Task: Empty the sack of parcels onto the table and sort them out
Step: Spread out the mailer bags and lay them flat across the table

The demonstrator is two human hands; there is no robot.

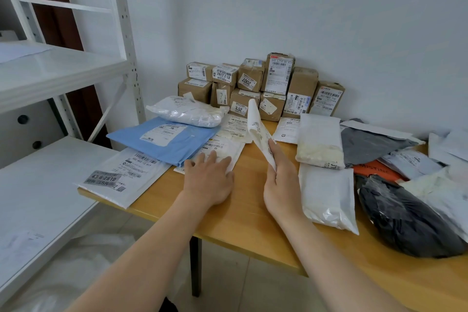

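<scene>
Two bare forearms reach in from the bottom edge over a wooden table [243, 213].

At far left stands white metal shelving [50, 68]. On the floor beneath it lies a pale, crumpled sheet [88, 261] that may be the sack, though it is too blurred to be sure.

On the table's left corner a flat white mailer [126, 175] overhangs the edge, its barcode label facing up. A blue mailer [164, 139] overlaps its far side, and a plump white bag [187, 111] lies on the blue one.

The left hand [209, 180] rests flat, fingers spread and straight, on a thin white envelope [222, 149] just beside the blue mailer.

The right hand [281, 180] pinches the near end of a slim white parcel [258, 132] between thumb and fingers. This parcel is thin and slightly curled, with dark print on the side turned left. It is raised on edge above the table's middle. Its long axis runs from the hand up and away to the left, and its far corner points at the boxes.

Brown cardboard boxes [253, 83] with white labels are stacked against the back wall.

To the right lie two white padded bags [319, 139], one behind the other, lengthwise away from the camera. Further right are a grey bag [367, 144], an orange packet [377, 172] and a bulging black bag [405, 220], heaped with more white mailers.
</scene>
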